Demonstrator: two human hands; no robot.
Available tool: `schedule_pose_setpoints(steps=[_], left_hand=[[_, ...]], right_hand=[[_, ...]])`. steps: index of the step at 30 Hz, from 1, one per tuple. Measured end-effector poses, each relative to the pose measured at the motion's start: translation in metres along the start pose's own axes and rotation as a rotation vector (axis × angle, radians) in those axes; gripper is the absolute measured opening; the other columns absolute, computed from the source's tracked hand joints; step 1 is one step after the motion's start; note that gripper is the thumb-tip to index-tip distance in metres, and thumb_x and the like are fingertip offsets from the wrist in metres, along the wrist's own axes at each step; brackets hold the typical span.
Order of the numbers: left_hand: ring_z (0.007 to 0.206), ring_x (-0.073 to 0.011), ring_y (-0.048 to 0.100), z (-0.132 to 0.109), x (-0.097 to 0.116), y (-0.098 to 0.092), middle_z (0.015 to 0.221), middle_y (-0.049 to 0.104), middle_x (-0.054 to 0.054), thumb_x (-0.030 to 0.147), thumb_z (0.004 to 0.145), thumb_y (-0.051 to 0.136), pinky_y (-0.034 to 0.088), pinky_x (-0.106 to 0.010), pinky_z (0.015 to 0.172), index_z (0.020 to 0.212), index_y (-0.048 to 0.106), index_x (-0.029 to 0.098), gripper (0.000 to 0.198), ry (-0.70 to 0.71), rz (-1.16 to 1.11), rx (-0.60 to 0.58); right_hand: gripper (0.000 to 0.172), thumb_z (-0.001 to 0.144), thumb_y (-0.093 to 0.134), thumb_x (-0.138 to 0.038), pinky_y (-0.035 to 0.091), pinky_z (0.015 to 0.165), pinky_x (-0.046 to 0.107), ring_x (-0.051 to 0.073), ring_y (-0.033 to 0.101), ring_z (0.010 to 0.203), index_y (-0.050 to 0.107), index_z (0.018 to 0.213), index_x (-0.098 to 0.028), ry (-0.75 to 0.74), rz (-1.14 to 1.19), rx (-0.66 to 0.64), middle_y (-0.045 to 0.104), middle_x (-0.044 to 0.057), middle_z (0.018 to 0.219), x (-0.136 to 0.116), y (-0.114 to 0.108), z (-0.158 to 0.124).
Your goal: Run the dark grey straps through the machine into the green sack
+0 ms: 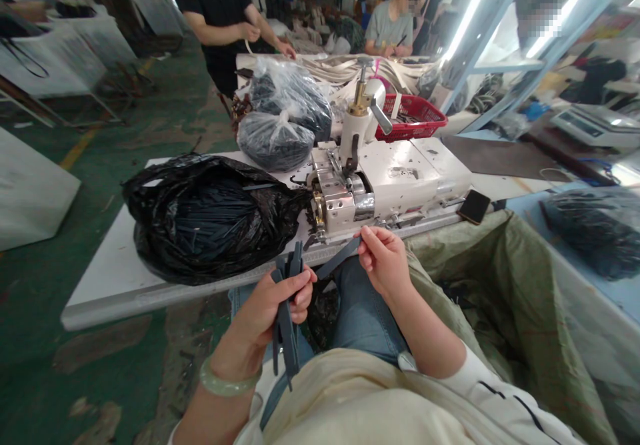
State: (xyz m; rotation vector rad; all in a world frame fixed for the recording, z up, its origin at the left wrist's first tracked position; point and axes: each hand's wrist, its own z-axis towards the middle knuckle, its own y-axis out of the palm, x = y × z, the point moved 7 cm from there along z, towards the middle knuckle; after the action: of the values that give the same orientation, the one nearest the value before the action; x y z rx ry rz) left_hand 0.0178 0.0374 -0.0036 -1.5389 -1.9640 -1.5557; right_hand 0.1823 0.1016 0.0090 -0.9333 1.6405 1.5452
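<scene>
The person's left grip [293,295] is closed around a small bundle of dark strips [284,328], with the thumb laid across them. The long axis of this bundle runs away from the body: the lower ends hang below the palm and point back to the person, while the upper ends rise above the thumb and point towards the tabletop [100,285]. The strips are not quite parallel; they spread a little at both ends.

The right grip [384,258] is pinching one single strip [340,259] between thumb and fingers, at its upper right end. This strip lies aslant, its long axis going from the right fingers down and leftward to the left fingertips. Whether the left fingers also pinch its lower end, I cannot tell. Both grips, with what they hold, are above the lap, by the near edge of the tabletop and in front of the white machine [410,171].

On the tabletop, to the left of the machine, a black plastic bag [150,251] stands wide open, and many similar strips [215,215] are inside, most of them lying roughly sideways. Behind it are clear plastic bags [285,138] with dark contents. A red basket [440,123] is behind the machine, and a greenish sack [535,285] is at the person's right side.
</scene>
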Motion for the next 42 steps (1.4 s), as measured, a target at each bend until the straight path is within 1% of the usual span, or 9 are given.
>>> schedule_pose_setpoints(steps=[8,14,19,22,25,27,30,35,42], left_hand=[[0.042,-0.0048,0.036,0.009,-0.004,-0.011,0.050,0.046,0.005,0.034,0.073,0.073,0.028,-0.017,0.039,0.076,0.055,0.015,0.026,0.070,0.088,0.179],[0.042,-0.0034,0.031,0.017,-0.012,-0.008,0.052,0.044,0.004,0.040,0.075,0.070,0.023,-0.015,0.038,0.089,0.062,0.012,0.033,-0.049,0.012,0.062],[0.042,-0.0024,0.026,0.017,-0.016,0.000,0.052,0.041,0.005,0.045,0.075,0.069,0.023,-0.013,0.037,0.088,0.064,0.010,0.037,-0.157,-0.103,-0.048],[0.042,-0.0020,0.025,0.014,-0.012,0.002,0.052,0.039,0.005,0.046,0.075,0.069,0.022,-0.012,0.037,0.087,0.063,0.010,0.038,-0.159,-0.180,-0.068],[0.042,-0.0018,0.024,0.012,-0.007,0.001,0.051,0.038,0.006,0.042,0.075,0.070,0.022,-0.012,0.036,0.080,0.061,0.010,0.034,-0.133,-0.177,-0.045],[0.041,-0.0017,0.025,0.012,-0.004,0.000,0.049,0.039,0.006,0.034,0.075,0.071,0.021,-0.012,0.037,0.076,0.059,0.011,0.026,-0.101,-0.139,-0.007],[0.039,-0.0026,0.028,0.011,-0.001,0.000,0.047,0.042,0.007,0.025,0.074,0.070,0.023,-0.013,0.037,0.080,0.056,0.015,0.018,-0.019,-0.086,0.072],[0.037,-0.0054,0.037,0.008,0.005,0.006,0.045,0.047,0.007,0.026,0.071,0.071,0.029,-0.017,0.038,0.079,0.052,0.018,0.023,0.138,0.056,0.176],[0.035,-0.0057,0.035,0.006,0.004,0.008,0.043,0.047,0.007,0.026,0.069,0.070,0.026,-0.018,0.036,0.082,0.053,0.017,0.023,0.125,0.100,0.181]], right_hand=[[0.023,0.075,0.071,-0.036,0.027,0.029,0.014,0.003,0.038,0.032,0.067,0.072,-0.014,0.058,0.021,-0.021,0.056,-0.003,0.049,0.013,0.003,0.002],[0.020,0.078,0.070,-0.036,0.027,0.034,0.015,0.003,0.037,0.037,0.067,0.076,-0.016,0.004,0.051,-0.098,0.054,-0.004,0.053,0.014,0.000,0.005],[0.019,0.082,0.065,-0.038,0.032,0.039,0.017,0.005,0.041,0.041,0.065,0.077,-0.019,-0.103,-0.039,-0.210,0.053,-0.004,0.058,0.014,-0.003,0.006],[0.023,0.082,0.065,-0.041,0.038,0.042,0.020,0.006,0.047,0.043,0.064,0.075,-0.019,-0.170,-0.128,-0.259,0.054,-0.001,0.069,0.011,-0.003,0.004],[0.023,0.081,0.065,-0.042,0.042,0.044,0.022,0.007,0.054,0.046,0.066,0.076,-0.020,-0.194,-0.127,-0.334,0.053,0.001,0.078,0.007,-0.002,0.002],[0.021,0.080,0.067,-0.041,0.045,0.045,0.022,0.008,0.056,0.048,0.067,0.076,-0.020,-0.178,-0.108,-0.370,0.053,0.001,0.080,0.006,-0.002,0.000],[0.022,0.076,0.070,-0.042,0.050,0.051,0.024,0.009,0.059,0.054,0.068,0.076,-0.021,-0.108,-0.057,-0.380,0.055,0.003,0.084,0.011,-0.003,-0.001],[0.028,0.068,0.079,-0.037,0.051,0.062,0.028,0.012,0.061,0.065,0.070,0.090,-0.023,0.013,0.036,-0.407,0.065,0.006,0.099,0.026,0.006,-0.007],[0.022,0.072,0.077,-0.033,0.048,0.059,0.022,0.009,0.056,0.059,0.069,0.088,-0.021,0.112,0.141,-0.320,0.068,0.004,0.088,0.043,0.007,-0.006]])
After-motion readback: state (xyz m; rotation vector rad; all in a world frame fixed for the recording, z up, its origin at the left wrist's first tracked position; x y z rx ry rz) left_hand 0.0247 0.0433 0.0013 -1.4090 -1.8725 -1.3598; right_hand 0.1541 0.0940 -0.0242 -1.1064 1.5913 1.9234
